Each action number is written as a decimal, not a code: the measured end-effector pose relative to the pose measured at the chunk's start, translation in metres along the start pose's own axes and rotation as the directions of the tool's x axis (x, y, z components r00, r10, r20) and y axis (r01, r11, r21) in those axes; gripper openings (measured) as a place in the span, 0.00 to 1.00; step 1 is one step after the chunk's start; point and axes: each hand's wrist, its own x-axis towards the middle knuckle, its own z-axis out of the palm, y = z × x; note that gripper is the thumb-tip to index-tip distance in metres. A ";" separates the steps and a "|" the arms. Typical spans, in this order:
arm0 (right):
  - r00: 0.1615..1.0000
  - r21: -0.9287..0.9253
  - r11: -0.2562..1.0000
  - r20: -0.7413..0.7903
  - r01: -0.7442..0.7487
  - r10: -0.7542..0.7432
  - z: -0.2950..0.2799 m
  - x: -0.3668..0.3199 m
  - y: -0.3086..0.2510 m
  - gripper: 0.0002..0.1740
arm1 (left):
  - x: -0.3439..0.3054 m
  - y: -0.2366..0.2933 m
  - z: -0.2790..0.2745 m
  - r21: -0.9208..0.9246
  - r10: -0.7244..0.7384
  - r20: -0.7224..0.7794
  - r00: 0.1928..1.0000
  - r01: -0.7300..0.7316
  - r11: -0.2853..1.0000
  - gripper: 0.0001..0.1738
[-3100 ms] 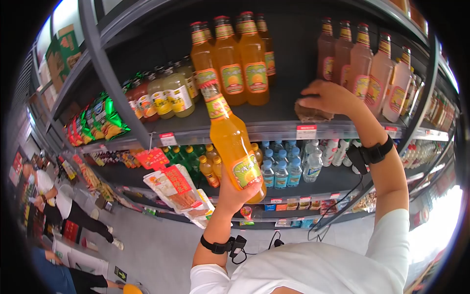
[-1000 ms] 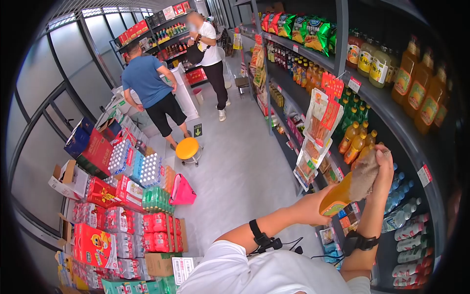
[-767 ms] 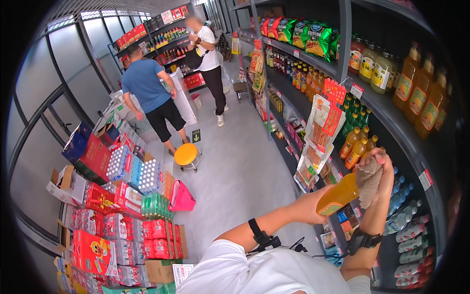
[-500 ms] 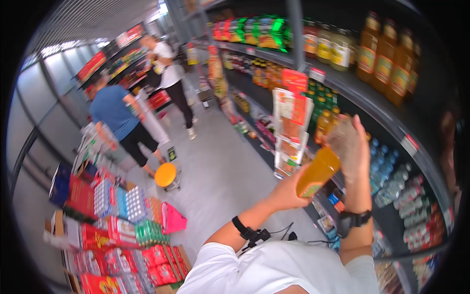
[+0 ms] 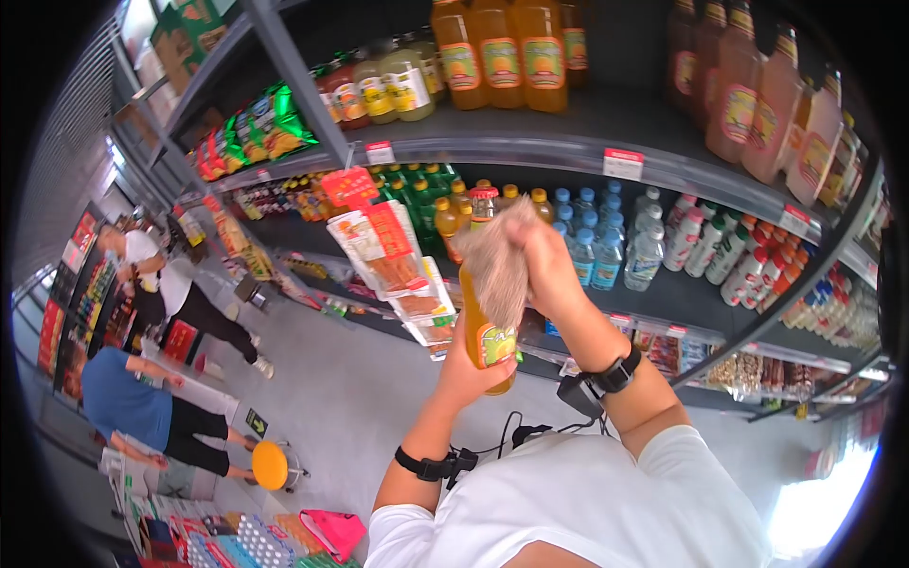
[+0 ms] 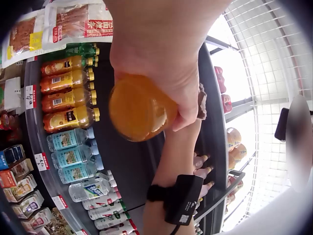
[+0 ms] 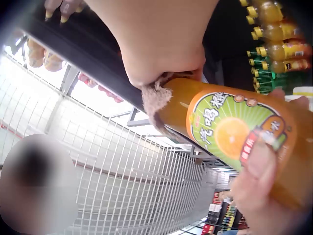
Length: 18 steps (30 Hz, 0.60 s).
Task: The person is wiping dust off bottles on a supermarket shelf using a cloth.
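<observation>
A glass bottle of orange soda [image 5: 471, 317] stands nearly upright before the shelves, its red cap showing above a greyish-brown cloth [image 5: 495, 270]. My left hand [image 5: 464, 372] grips the bottle near its base. With my right hand [image 5: 551, 265] I hold the cloth against the bottle's upper part. In the left wrist view the round bottom of the bottle [image 6: 139, 108] faces the camera, below my left hand [image 6: 159, 61]. The right wrist view shows the orange-fruit label [image 7: 232, 129], the cloth [image 7: 155, 100] wrapped at the bottle's shoulder, and left fingers [image 7: 259, 169] over the label.
Orange soda bottles [image 5: 500, 57] and pink ones [image 5: 739, 90] stand on the upper shelf [image 5: 530, 123]. Water bottles [image 5: 606, 251] fill the shelf below. Snack packets [image 5: 383, 256] hang close left of my hands. Two people and a yellow stool [image 5: 270, 466] are at the left.
The head view has swung from the aisle back to the shelves. The cloth, earlier on the upper shelf under my right hand, is now against the bottle, which stays in my left hand.
</observation>
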 end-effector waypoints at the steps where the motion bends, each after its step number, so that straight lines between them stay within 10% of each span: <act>1: 0.999 0.137 0.990 -0.031 0.033 -0.029 0.003 0.003 -0.014 0.29 | 0.000 0.001 0.000 -0.072 -0.060 0.064 0.996 0.064 0.995 0.52; 3: 0.996 0.282 0.956 -0.041 0.083 -0.074 0.010 0.010 -0.042 0.31 | 0.002 -0.004 0.001 -0.174 -0.111 0.161 0.981 0.139 0.975 0.52; 6: 0.992 -0.216 0.972 0.108 0.094 -0.072 0.011 0.013 -0.050 0.27 | 0.006 -0.006 0.006 -0.150 -0.101 0.225 0.969 0.137 0.979 0.51; 11: 0.970 0.350 0.906 0.037 -0.237 0.240 0.005 0.015 -0.053 0.28 | 0.011 -0.011 0.010 -0.178 -0.059 0.226 0.972 0.100 0.979 0.49; 14: 0.996 0.338 0.939 0.076 -0.063 0.039 0.002 0.012 -0.042 0.32 | 0.015 -0.008 0.009 -0.160 -0.039 0.219 0.975 0.075 0.984 0.49; 18: 0.994 -0.385 0.917 0.042 0.107 -0.099 0.022 -0.014 -0.034 0.37 | 0.018 -0.009 0.014 -0.061 0.004 0.070 0.998 0.000 0.998 0.51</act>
